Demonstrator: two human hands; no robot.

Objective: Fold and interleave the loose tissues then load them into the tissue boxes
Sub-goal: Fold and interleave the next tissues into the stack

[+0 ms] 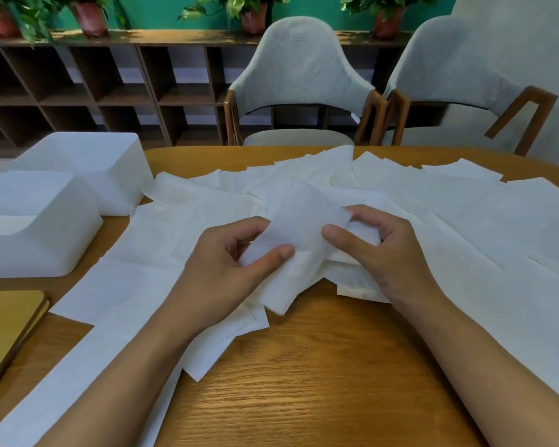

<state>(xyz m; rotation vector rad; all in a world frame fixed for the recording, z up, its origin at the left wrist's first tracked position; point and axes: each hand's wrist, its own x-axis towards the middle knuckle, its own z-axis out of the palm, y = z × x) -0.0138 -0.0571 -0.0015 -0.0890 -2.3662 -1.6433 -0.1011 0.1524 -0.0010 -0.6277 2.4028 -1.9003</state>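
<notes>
A white tissue [304, 217] is lifted a little above the wooden table [304, 382], folded over between both hands. My left hand [226, 269] pinches its left side between thumb and fingers. My right hand [384, 253] pinches its right side, just above a small stack of folded tissues [355, 282]. Several loose flat tissues [465, 227] are spread across the table behind and beside my hands. Two white tissue boxes stand at the left: one nearer [29, 227] and one farther back [88, 169].
Wooden lids [7, 324] lie at the table's left front edge. Two grey chairs [300, 85] stand behind the table, with a dark shelf unit [94, 91] and potted plants along the green wall. Bare wood shows at the table's front middle.
</notes>
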